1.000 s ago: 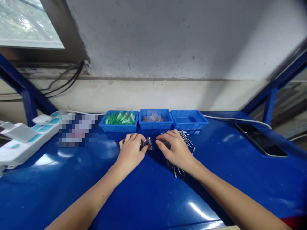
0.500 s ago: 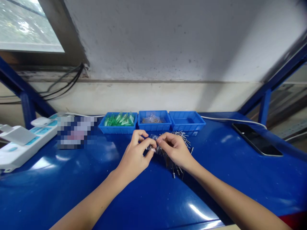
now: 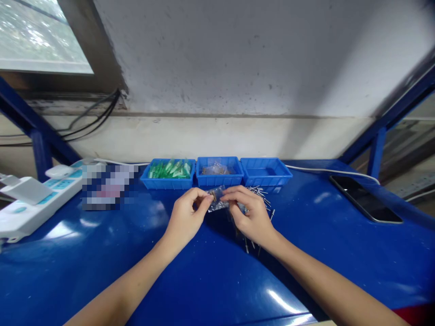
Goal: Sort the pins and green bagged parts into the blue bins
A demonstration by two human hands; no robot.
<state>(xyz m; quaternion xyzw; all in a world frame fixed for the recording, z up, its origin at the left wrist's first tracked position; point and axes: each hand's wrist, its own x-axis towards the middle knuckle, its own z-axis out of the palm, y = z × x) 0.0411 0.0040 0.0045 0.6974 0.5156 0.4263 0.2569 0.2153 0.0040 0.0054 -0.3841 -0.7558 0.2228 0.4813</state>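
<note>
Now your left hand (image 3: 188, 213) pinches the clear bag (image 3: 218, 195), spread flatter than half a second ago, before the middle blue bin (image 3: 220, 181); your right hand (image 3: 252, 213) meets its other edge, grip unclear

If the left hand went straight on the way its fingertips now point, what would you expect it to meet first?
Past the small clear plastic bag it pinches, the left hand would probably meet the right hand first, though depth is hard to judge.
</note>
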